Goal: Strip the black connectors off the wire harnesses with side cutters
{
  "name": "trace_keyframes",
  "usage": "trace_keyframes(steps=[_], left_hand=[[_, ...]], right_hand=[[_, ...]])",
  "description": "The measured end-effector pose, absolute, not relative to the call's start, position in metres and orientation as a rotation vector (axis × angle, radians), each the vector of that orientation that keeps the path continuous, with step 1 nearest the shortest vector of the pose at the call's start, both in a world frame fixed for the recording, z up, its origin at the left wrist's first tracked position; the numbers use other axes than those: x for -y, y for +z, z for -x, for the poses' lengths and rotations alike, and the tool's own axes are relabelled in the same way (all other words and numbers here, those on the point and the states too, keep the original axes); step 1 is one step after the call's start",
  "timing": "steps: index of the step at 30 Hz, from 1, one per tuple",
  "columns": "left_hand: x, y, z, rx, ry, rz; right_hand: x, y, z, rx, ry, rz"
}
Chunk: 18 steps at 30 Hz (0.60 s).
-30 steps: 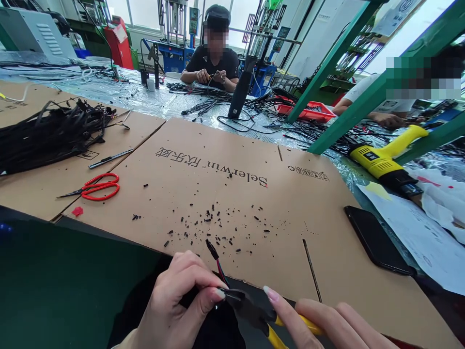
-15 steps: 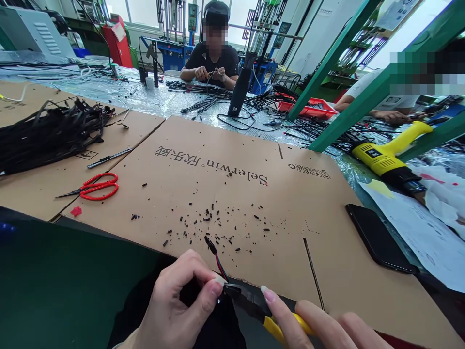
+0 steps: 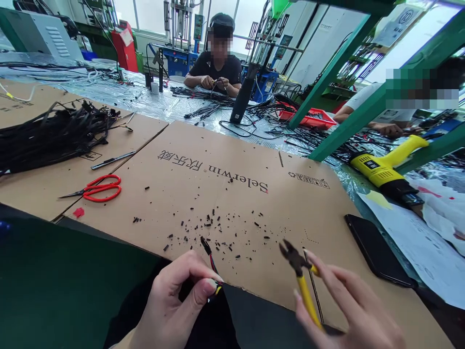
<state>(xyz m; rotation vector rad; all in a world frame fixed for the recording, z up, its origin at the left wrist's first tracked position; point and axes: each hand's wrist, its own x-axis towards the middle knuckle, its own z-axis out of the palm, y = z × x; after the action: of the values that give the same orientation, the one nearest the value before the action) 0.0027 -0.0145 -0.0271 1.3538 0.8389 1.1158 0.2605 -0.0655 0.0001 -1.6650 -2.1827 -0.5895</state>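
Our left hand (image 3: 174, 305) pinches the cable (image 3: 209, 257) near its stripped end; our right hand (image 3: 348, 305) grips the yellow cutters (image 3: 301, 281), jaws slightly parted. We should steady the wires before cutting.

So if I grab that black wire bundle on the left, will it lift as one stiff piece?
Probably not. The wire bundle is a loose heap of thin strands, so it would likely sag and shed some. Ends stick out at odd angles, so they may snag. It looks light for its bulk and should slide easily on the cardboard.
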Motion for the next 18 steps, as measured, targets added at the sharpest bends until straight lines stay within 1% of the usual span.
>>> trace_keyframes(steps=[2,5,6,7,10,13,15,18], left_hand=[[0.013,-0.028,0.0,-0.822,1.185,-1.467],[0.012,-0.026,0.004,-0.8,1.255,-1.61],[0.011,-0.024,0.004,-0.791,1.27,-1.653],[0.011,-0.023,0.005,-0.784,1.279,-1.697],[0.009,-0.017,0.008,-0.78,1.32,-1.856],[0.006,-0.012,0.013,-0.923,1.428,-2.099],[0.003,-0.009,0.017,-1.079,1.491,-2.233],[-0.002,-0.005,0.022,-1.24,1.422,-2.234]], right_hand=[[0.053,-0.014,-0.287,2.215,-0.713,1.8],[0.04,-0.026,-0.296,2.225,-0.906,1.784],[0.039,-0.026,-0.288,2.192,-0.894,1.741],[0.038,-0.023,-0.274,2.143,-0.812,1.707],[0.039,-0.01,-0.216,2.034,-0.177,1.415],[0.038,-0.004,-0.16,2.019,0.253,1.079],[0.037,-0.008,-0.136,1.898,0.443,0.965],[0.037,-0.017,-0.116,1.669,0.546,1.024]])
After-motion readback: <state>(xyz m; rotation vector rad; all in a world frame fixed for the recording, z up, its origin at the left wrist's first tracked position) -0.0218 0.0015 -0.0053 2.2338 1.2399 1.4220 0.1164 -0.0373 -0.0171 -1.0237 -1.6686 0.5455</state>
